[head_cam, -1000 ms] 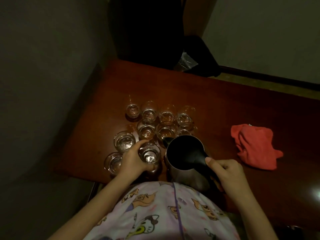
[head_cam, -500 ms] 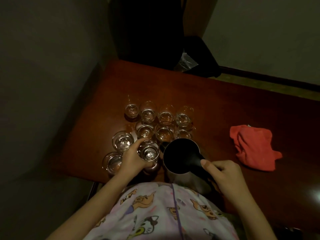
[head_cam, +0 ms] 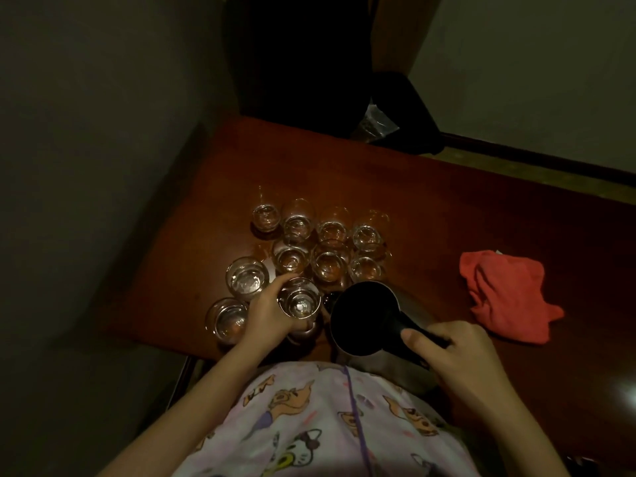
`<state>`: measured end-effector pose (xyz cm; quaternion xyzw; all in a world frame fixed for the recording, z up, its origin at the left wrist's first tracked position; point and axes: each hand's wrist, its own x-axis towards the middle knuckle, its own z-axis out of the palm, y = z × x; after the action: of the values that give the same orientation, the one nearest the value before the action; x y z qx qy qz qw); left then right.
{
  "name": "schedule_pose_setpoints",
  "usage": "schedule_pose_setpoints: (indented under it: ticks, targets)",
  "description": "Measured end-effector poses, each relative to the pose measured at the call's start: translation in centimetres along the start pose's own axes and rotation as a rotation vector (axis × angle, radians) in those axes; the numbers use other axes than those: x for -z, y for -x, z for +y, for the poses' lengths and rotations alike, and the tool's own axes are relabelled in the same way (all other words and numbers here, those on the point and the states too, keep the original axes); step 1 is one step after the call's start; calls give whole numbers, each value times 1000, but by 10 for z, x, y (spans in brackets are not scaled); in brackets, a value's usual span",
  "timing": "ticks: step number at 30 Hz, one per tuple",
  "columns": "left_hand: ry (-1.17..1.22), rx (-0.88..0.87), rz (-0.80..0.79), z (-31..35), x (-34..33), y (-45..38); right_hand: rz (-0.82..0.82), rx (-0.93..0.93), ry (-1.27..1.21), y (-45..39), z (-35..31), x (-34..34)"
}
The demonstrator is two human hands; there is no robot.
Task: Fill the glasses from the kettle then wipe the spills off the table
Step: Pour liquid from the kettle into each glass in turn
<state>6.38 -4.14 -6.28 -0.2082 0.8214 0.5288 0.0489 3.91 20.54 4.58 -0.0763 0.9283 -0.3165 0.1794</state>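
Several clear glasses (head_cam: 330,232) stand clustered on the reddish-brown wooden table (head_cam: 447,208). My left hand (head_cam: 270,315) is wrapped around one glass (head_cam: 298,299) near the front edge, with liquid in it. My right hand (head_cam: 454,352) grips the black handle of a dark metal kettle (head_cam: 363,318), whose open top faces up, just right of the held glass. Two more glasses (head_cam: 246,278) sit to the left of my left hand. A red cloth (head_cam: 506,297) lies crumpled on the table at the right.
A dark object and a plastic bag (head_cam: 375,123) stand at the table's far edge. A grey wall (head_cam: 86,166) runs along the left. My patterned shirt (head_cam: 309,425) covers the near table edge. Wet patches glint around the far glasses.
The kettle has shifted slightly left, closer to the held glass. My left hand has stayed on the same glass.
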Motion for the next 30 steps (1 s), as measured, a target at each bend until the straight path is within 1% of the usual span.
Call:
schedule_pose_setpoints:
  ticks: [13, 18, 30]
  targets:
    - [25, -22, -27, 5, -6, 4, -10, 27, 66, -1, 1, 4]
    - [6, -22, -19, 2, -8, 2, -29, 35, 128, -1, -1, 5]
    - [13, 1, -12, 0, -8, 2, -55, 32, 173, -1, -4, 7]
